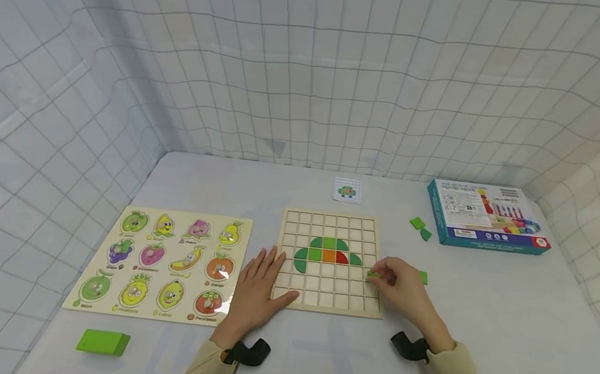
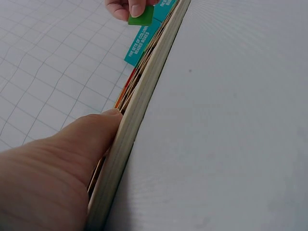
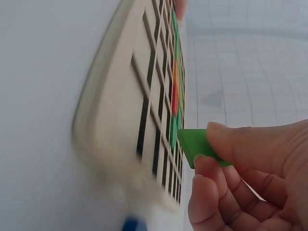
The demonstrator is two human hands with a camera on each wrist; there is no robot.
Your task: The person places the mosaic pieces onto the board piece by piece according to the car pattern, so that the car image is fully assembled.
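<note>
On the left edge of a wooden grid board my left hand lies with its fingers straight and spread. Its thumb rests at the board's near edge. Beside the board's right edge, my right hand pinches a green tile between thumb and fingers, raised above the board. Several dark and light green tiles, an orange tile and a red tile sit in the grid's middle cells. A small card behind the board shows a green car-like pattern.
Loose green tiles lie right of the board: a square, a darker piece, and another square partly behind my right hand. A boxed set stands back right. At left are a fruit puzzle board and a green block.
</note>
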